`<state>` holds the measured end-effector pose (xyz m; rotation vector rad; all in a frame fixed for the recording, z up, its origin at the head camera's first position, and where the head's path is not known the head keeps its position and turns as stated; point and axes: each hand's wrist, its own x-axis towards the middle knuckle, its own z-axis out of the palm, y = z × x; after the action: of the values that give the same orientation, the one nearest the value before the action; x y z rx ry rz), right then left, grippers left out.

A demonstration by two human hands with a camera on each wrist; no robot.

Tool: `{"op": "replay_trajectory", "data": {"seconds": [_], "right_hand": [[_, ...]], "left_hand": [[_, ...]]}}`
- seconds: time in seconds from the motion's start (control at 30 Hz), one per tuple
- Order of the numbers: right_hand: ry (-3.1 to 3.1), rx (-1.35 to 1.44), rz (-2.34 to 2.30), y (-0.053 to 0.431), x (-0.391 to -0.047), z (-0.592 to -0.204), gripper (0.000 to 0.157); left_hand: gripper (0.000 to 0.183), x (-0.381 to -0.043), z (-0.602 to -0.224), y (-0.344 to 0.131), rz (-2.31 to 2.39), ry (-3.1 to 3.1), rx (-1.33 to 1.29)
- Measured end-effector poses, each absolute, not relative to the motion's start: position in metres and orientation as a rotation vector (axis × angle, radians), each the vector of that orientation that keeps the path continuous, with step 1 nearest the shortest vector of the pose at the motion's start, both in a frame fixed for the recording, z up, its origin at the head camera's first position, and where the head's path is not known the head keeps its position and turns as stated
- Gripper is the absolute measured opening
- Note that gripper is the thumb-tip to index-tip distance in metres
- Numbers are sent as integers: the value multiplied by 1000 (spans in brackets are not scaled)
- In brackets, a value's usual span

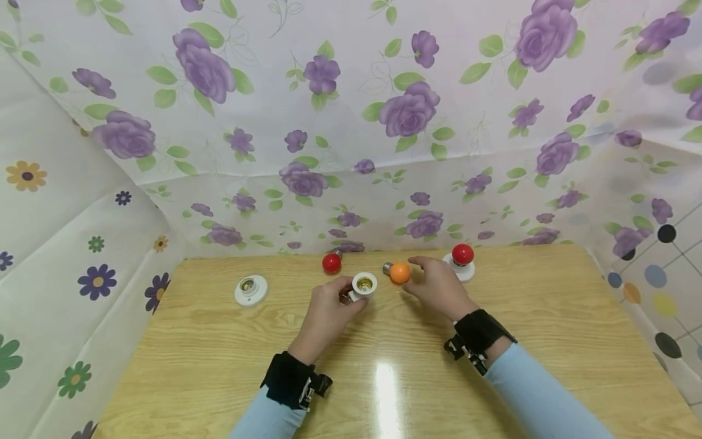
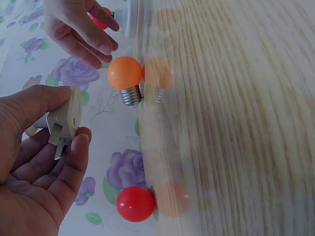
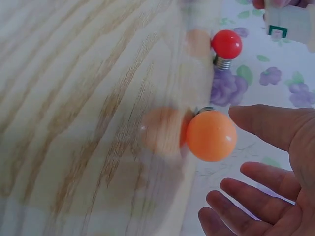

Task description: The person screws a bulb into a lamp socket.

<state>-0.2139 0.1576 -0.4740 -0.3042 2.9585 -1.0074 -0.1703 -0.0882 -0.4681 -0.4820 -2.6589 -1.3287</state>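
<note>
My left hand point(image 1: 328, 308) grips a white plug-in bulb socket point(image 1: 364, 285) between thumb and fingers, its brass-lined opening turned upward. Flat metal prongs point(image 2: 57, 135) stick out of the socket's base in the left wrist view. An orange bulb point(image 1: 400, 273) lies on its side on the table, its metal screw base pointing left toward the socket. Around the bulb's right side, my right hand point(image 1: 443, 286) is spread with nothing in its grasp. The right wrist view has the thumb point(image 3: 263, 125) close beside the orange globe and the other fingers apart from it.
A loose red bulb point(image 1: 331, 263) lies near the table's back edge. Farther right, another red bulb point(image 1: 463, 254) stands upright in a round white lamp holder point(image 1: 467, 274). A second round lamp holder point(image 1: 258, 296) without a bulb sits at left. Flowered cloth point(image 1: 307, 213) hangs behind.
</note>
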Motion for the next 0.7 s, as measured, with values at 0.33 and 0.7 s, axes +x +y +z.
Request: {"op": "replay_trajectory", "data": {"seconds": [0.33, 0.7], "right_hand": [[2963, -321, -957, 146, -228, -481, 70], [2997, -301, -904, 139, -229, -487, 53]], "left_hand": [[32, -172, -468, -87, -1328, -2652, -451], [30, -171, -470, -88, -1296, -2627, -454]]}}
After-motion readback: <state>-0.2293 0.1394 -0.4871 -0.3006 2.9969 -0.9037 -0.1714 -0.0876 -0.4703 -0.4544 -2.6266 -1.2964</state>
